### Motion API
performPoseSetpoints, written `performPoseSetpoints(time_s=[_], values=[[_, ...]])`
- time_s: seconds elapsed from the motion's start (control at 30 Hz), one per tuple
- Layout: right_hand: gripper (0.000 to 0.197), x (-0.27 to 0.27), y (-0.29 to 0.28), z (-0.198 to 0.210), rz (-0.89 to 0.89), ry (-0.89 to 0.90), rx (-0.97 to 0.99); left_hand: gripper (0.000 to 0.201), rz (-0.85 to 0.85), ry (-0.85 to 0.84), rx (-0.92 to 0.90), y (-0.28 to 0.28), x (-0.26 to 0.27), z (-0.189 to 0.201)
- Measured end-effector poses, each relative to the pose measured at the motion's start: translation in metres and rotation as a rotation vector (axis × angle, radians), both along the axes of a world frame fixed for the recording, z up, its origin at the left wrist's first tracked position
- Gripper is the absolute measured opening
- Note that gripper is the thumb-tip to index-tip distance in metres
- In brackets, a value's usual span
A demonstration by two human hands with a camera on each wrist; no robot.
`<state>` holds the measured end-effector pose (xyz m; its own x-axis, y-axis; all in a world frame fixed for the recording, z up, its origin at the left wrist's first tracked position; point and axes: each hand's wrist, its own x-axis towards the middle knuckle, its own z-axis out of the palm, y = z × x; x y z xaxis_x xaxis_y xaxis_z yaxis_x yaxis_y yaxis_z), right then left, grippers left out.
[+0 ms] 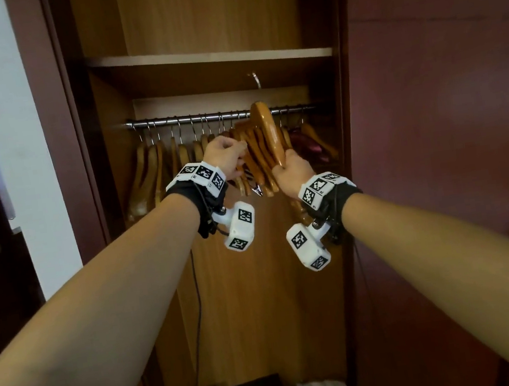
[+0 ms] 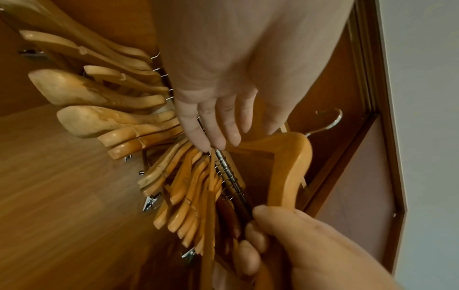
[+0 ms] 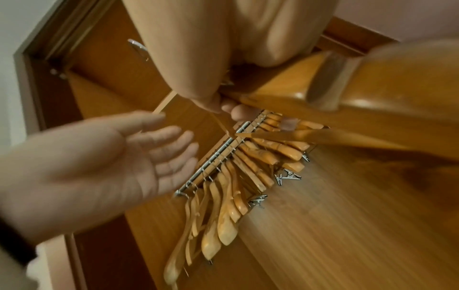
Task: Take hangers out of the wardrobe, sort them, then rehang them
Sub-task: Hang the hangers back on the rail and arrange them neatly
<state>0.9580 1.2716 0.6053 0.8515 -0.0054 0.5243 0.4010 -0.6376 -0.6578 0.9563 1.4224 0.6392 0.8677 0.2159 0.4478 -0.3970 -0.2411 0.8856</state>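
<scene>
Open wardrobe [image 1: 332, 156], wood interior. Nearest: right hand [image 1: 292, 168] curled round lifted hanger [image 1: 271, 132], held off and in front of rail [image 1: 172, 120]. Left hand [image 1: 225, 156], fingers straight, touching hung hangers [image 1: 153, 170] below rail.

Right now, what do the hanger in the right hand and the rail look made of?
Hanger: looks like varnished wood, honey-coloured with glossy highlights; its hook looks like bright metal. Rail: seemingly polished metal, silvery and reflective.

Honey-brown wooden hangers [image 1: 150, 171], silver rail [image 1: 172, 120], black-and-white checkered wrist tags [image 1: 204, 175]
</scene>
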Motion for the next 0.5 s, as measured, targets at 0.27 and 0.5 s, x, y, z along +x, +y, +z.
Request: performPoseSetpoints(time_s=[0.27,0.5], values=[[0.026,0.008,-0.006,0.004,-0.058,0.067,0.053,0.004,0.047,0.039,0.132,0.007,0.015,-0.006],[0.026,0.021,-0.001,0.009,-0.040,0.113,0.056,0.011,0.058,0.020,0.262,0.002,0.028,-0.010]])
